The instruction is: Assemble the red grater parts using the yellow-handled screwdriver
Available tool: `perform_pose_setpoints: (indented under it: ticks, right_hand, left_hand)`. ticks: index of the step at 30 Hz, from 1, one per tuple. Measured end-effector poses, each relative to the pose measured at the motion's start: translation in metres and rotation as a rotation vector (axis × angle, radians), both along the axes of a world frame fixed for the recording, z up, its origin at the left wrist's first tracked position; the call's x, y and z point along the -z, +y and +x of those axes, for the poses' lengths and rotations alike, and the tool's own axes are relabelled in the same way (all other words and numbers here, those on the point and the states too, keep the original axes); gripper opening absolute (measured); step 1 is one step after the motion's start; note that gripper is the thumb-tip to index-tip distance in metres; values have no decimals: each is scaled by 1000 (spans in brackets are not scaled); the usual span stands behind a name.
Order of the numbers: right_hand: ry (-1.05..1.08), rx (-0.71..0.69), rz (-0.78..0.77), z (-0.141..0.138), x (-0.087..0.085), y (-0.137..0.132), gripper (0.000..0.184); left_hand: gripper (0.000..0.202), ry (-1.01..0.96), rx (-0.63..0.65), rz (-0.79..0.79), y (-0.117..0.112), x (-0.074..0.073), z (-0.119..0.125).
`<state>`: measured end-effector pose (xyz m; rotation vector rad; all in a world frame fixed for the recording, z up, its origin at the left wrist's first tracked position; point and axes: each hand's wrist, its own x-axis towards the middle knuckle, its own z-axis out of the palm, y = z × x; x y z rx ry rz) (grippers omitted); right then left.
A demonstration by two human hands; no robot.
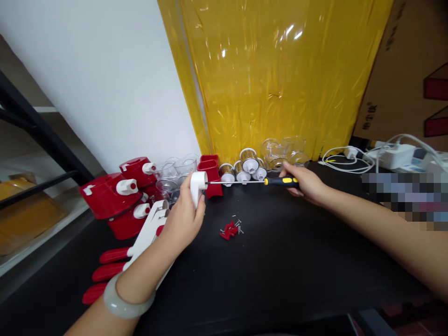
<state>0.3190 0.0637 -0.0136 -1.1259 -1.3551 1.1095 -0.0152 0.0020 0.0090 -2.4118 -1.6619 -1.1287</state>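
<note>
My left hand (pixel 185 212) is wrapped round a white plastic crank handle (pixel 199 181), its round hollow end facing right. My right hand (pixel 303 182) grips a screwdriver (pixel 282 181) by its black and yellow handle and holds it level. The shaft runs left, and its tip is at the round end; how deep it reaches is hidden. On the table below and between the hands lie small red plastic pieces (pixel 229 231) with several loose screws (pixel 238 223). More white crank handles with red grips (pixel 114 255) lie beside my left forearm.
Red housings (pixel 105 196) are stacked at the left. Clear plastic cups (pixel 185 165), red square tubes (pixel 209 164) and metal grater drums (pixel 249 160) line the back, before a yellow-wrapped panel (pixel 280 70). White cables (pixel 345 158) and a carton (pixel 402 74) are at the right.
</note>
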Motion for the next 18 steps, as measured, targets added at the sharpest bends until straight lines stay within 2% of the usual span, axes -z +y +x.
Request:
perform_pose_setpoints:
  ticks: [2, 6, 18]
  right_hand:
    - [3, 2, 14, 0, 2, 2, 52]
    - [-26, 1, 69, 0, 4, 4, 51]
    - [-161, 20, 143, 0, 4, 5, 51]
  left_hand:
    - [67, 29, -38, -23, 0, 0, 1]
    - [68, 81, -91, -72, 1, -2, 0]
    - [70, 87, -45, -98, 5, 3, -3]
